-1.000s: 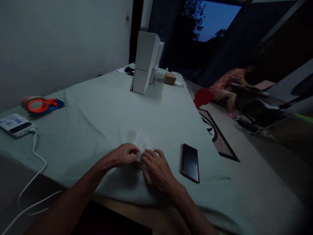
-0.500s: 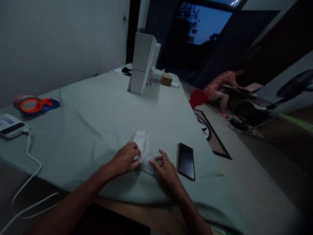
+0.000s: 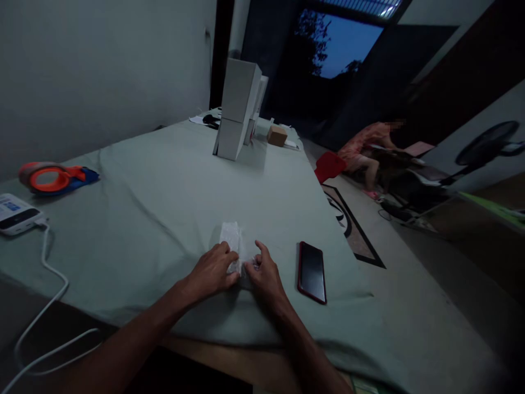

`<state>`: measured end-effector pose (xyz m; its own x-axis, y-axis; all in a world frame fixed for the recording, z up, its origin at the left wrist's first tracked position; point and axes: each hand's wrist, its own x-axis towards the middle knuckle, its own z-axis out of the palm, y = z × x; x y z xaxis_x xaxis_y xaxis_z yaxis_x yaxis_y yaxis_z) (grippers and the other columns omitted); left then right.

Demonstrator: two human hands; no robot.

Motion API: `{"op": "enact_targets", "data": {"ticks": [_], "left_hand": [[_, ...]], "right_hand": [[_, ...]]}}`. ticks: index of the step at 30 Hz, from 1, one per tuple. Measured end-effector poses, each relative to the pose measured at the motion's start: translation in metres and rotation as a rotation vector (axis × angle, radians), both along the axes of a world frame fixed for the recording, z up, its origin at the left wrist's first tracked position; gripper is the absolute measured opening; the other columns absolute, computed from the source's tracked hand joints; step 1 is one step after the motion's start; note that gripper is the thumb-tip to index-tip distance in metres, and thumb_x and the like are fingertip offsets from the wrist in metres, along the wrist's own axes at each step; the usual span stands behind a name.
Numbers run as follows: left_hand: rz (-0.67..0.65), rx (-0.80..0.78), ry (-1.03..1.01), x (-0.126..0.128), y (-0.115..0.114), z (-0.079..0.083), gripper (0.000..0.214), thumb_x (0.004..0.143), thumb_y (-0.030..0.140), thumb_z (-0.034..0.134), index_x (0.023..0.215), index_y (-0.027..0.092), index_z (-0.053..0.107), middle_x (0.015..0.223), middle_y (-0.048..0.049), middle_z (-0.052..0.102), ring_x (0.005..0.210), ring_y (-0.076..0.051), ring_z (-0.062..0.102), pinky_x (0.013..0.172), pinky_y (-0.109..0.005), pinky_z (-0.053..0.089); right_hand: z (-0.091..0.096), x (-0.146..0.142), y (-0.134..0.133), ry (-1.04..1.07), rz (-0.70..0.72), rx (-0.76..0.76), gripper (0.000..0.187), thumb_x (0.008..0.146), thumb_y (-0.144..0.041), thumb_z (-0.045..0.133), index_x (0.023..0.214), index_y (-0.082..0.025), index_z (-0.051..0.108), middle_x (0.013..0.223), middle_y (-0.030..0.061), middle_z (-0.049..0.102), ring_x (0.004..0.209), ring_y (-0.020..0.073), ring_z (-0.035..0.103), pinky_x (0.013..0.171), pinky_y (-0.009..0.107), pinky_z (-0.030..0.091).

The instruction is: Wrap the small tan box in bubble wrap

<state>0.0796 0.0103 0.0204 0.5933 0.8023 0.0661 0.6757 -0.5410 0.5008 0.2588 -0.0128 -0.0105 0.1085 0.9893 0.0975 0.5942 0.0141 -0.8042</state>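
Wrap (image 3: pixel 229 232) lies on the near part of the counter (image 3: pixel 287 202), left of the phone (image 3: pixel 311 272). Left hand (image 3: pixel 213 272): grip closed over the wrap's near half, fingers on top. Right hand (image 3: pixel 267 279): grip half open beside the loose flap (image 3: pixel 246 281); pinched or not, I can't tell. I'd pin lightly with the left, draw the flap snug, smooth out slack.

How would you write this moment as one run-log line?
left hand: holds translucent rectangular plastic-wrapped packet | right hand: at its clear plastic film | right of hands: flat black rectangular phone | surface: pale green cloth
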Motion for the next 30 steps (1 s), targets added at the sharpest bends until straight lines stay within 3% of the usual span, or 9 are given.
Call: {"op": "enact_targets", "data": {"ticks": [6, 10, 14, 19, 22, 30], "left_hand": [[-0.023, 0.067, 0.035, 0.002, 0.002, -0.001, 0.021, 0.081, 0.028, 0.062, 0.100, 0.018, 0.065, 0.100, -0.0081, 0.060, 0.098, -0.024, 0.055, 0.088, -0.036, 0.045], [-0.021, 0.097, 0.060, 0.004, 0.002, 0.000, 0.021, 0.080, 0.027, 0.064, 0.098, 0.018, 0.067, 0.098, -0.0085, 0.060, 0.096, -0.025, 0.054, 0.087, -0.036, 0.044], [-0.029, 0.092, 0.076, 0.004, 0.002, 0.001, 0.020, 0.079, 0.025, 0.065, 0.098, 0.018, 0.067, 0.097, -0.0080, 0.060, 0.096, -0.024, 0.055, 0.086, -0.035, 0.045], [-0.028, 0.065, 0.069, 0.004, 0.003, -0.001, 0.021, 0.081, 0.027, 0.064, 0.101, 0.019, 0.067, 0.100, -0.0077, 0.060, 0.099, -0.023, 0.055, 0.087, -0.034, 0.045], [-0.022, 0.062, 0.056, 0.004, 0.002, 0.001, 0.020, 0.082, 0.026, 0.063, 0.100, 0.018, 0.067, 0.099, -0.0081, 0.059, 0.098, -0.023, 0.056, 0.087, -0.034, 0.046], [-0.040, 0.037, 0.033, 0.004, 0.003, 0.001, 0.019, 0.079, 0.017, 0.062, 0.098, 0.016, 0.065, 0.098, -0.0073, 0.058, 0.097, -0.021, 0.055, 0.085, -0.030, 0.046]], "right_hand": [[0.005, -0.009, 0.004, 0.448, 0.001, -0.126, 0.069, 0.072, -0.038, 0.061, 0.131, -0.011, 0.038, 0.066, -0.0063, 0.052, 0.056, 0.0115, 0.047, 0.051, 0.023, 0.037], [0.009, -0.014, 0.006, 0.613, -0.016, -0.190, 0.069, 0.067, -0.040, 0.068, 0.124, -0.013, 0.042, 0.065, -0.0066, 0.053, 0.054, 0.0109, 0.049, 0.051, 0.023, 0.037], [0.015, -0.015, -0.007, 0.629, -0.049, -0.197, 0.069, 0.071, -0.044, 0.067, 0.128, -0.013, 0.042, 0.074, -0.0029, 0.058, 0.059, 0.0122, 0.055, 0.054, 0.024, 0.041], [0.013, -0.012, -0.028, 0.369, -0.052, -0.057, 0.066, 0.076, -0.036, 0.065, 0.133, -0.013, 0.043, 0.083, 0.0007, 0.062, 0.068, 0.0132, 0.057, 0.062, 0.025, 0.045], [0.009, -0.012, -0.028, 0.287, -0.032, 0.012, 0.054, 0.079, -0.031, 0.060, 0.129, -0.014, 0.049, 0.081, 0.0006, 0.062, 0.068, 0.0131, 0.056, 0.064, 0.026, 0.045], [0.000, -0.024, -0.012, 0.520, -0.019, 0.011, 0.046, 0.079, -0.036, 0.061, 0.120, -0.015, 0.055, 0.078, 0.0005, 0.060, 0.066, 0.0131, 0.057, 0.060, 0.025, 0.047]]}}
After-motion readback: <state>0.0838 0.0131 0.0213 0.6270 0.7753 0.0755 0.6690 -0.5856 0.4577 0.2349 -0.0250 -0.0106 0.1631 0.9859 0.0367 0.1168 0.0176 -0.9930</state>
